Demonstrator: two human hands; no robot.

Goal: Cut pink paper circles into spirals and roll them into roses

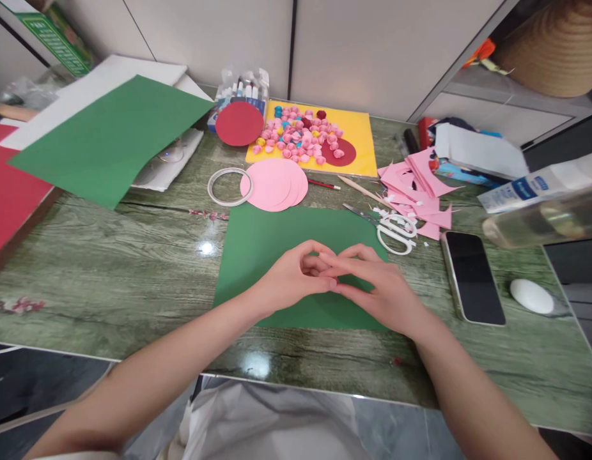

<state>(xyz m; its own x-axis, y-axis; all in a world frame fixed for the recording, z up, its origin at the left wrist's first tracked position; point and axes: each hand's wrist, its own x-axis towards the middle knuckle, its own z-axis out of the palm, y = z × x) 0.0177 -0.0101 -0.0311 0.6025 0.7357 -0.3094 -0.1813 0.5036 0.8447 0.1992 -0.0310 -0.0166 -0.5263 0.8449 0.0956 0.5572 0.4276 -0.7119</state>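
Note:
My left hand (289, 278) and my right hand (375, 287) meet fingertip to fingertip over a green paper sheet (257, 249) lying on the table in front of me. Both hands have their fingers curled and pinched together; what they hold between them, if anything, is too small to make out. Just beyond the sheet lie stacked pink paper circles (274, 185), a roll of clear tape (229, 186) and white scissors (394, 230).
A yellow sheet (360, 144) carries several small pink paper roses and a red disc (239, 123). Pink paper scraps (420, 188) lie at right, with a phone (473, 278) and white mouse (532, 296). A large green sheet (111, 137) overlies white boards at left.

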